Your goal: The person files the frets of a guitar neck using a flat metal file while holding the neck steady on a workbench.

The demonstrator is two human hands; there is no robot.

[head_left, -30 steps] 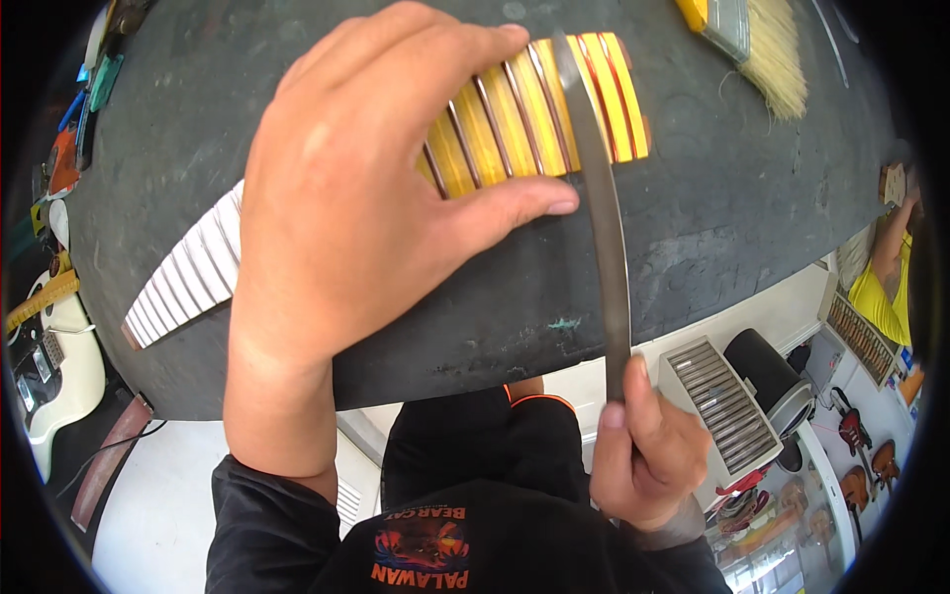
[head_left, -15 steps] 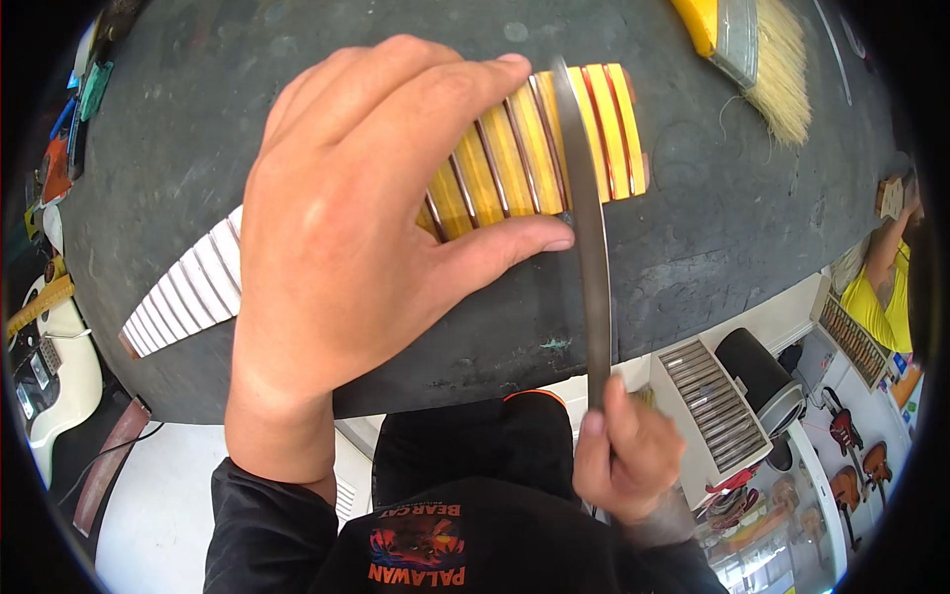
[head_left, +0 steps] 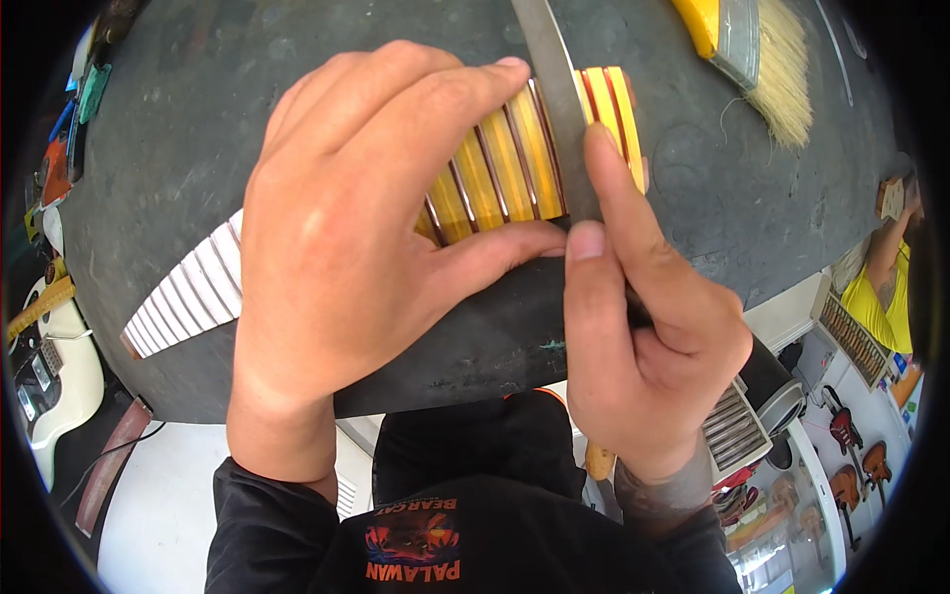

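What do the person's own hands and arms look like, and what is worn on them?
The left hand and the right hand are bare, with no gloves or rings visible. Black sleeves stop before both wrists. A greyish marking near the right wrist is too unclear to identify.

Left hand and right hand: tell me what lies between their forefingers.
The head view shows the fretted neck, yellow there, and the flat grey metal tool across it.

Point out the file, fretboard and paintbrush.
File (head_left: 561,104): head view, on the flat grey metal of its body.
Fretboard (head_left: 521,153): head view, on its yellow-covered section.
Paintbrush (head_left: 738,48): head view, on its metal band.
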